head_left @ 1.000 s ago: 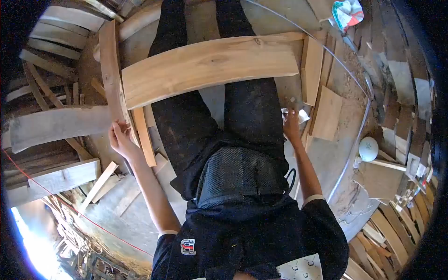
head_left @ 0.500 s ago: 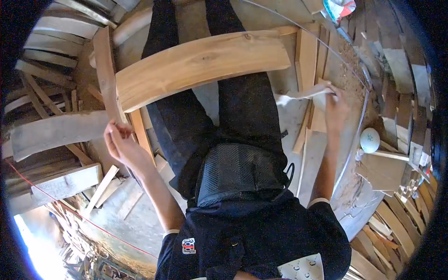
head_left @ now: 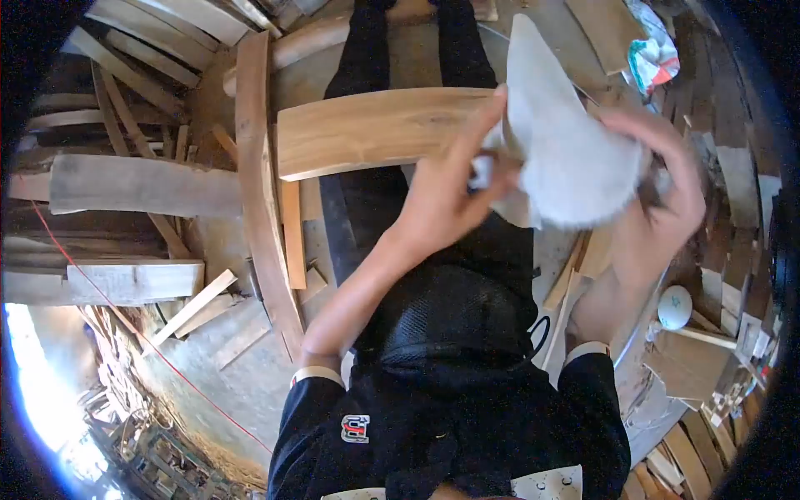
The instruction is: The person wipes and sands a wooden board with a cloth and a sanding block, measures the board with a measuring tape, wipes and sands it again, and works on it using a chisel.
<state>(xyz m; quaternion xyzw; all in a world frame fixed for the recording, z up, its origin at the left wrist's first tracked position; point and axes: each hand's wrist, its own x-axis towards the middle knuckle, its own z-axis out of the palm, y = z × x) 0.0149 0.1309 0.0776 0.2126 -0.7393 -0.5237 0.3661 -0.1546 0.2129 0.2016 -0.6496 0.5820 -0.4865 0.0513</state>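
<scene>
A white sheet (head_left: 571,158), limp or curved and blurred at its lower edge, is held up in front of my chest. Whether it is paper or cloth I cannot tell. My left hand (head_left: 454,192) pinches its left edge, forefinger raised along it and thumb underneath. On the other side my right hand (head_left: 667,175) curls around the right edge, smeared by motion. Behind the sheet, a smooth light wooden plank (head_left: 375,129) lies across my legs; the sheet and left hand cover its right end. Its left end meets a long darker board (head_left: 254,125).
Stacked planks (head_left: 142,187) fill the left side, and wood pieces (head_left: 742,200) line the right. A white round object (head_left: 674,308) rests at right. A red cord (head_left: 158,354) crosses the lower left. A colourful plastic bag (head_left: 652,62) lies at the upper right.
The white sheet, earlier hanging thin from my right hand at the right, is now spread up in front of me. My left hand has left the dark board and taken hold of the sheet.
</scene>
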